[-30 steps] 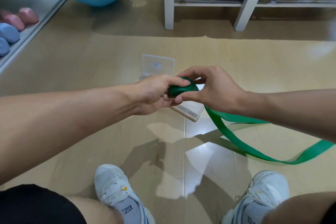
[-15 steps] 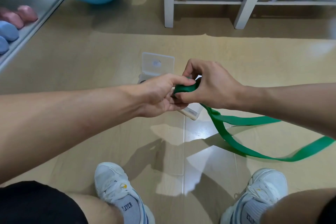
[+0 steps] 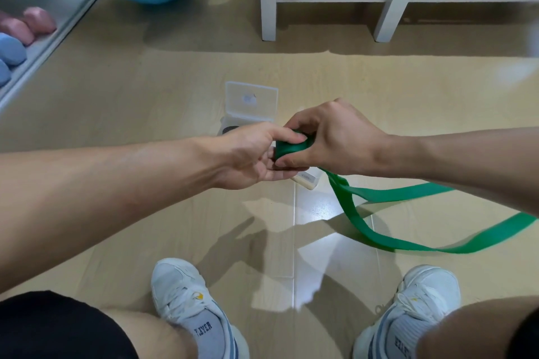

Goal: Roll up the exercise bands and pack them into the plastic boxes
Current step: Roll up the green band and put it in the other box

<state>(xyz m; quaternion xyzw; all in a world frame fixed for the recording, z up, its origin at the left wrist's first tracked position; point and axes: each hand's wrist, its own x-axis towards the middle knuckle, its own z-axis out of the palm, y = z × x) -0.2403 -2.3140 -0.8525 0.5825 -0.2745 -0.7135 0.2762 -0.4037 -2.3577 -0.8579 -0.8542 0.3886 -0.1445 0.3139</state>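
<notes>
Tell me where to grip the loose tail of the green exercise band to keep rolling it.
Probably grip the flat green exercise band tail just below the rolled green wad held between the left hand and right hand, coming from the right. There it hangs flat; farther out it twists and loops on the floor.

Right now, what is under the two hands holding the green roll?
Under the left hand and right hand gripping the green band lies an open clear plastic box. Only its lid and one corner show; its contents are covered.
</notes>
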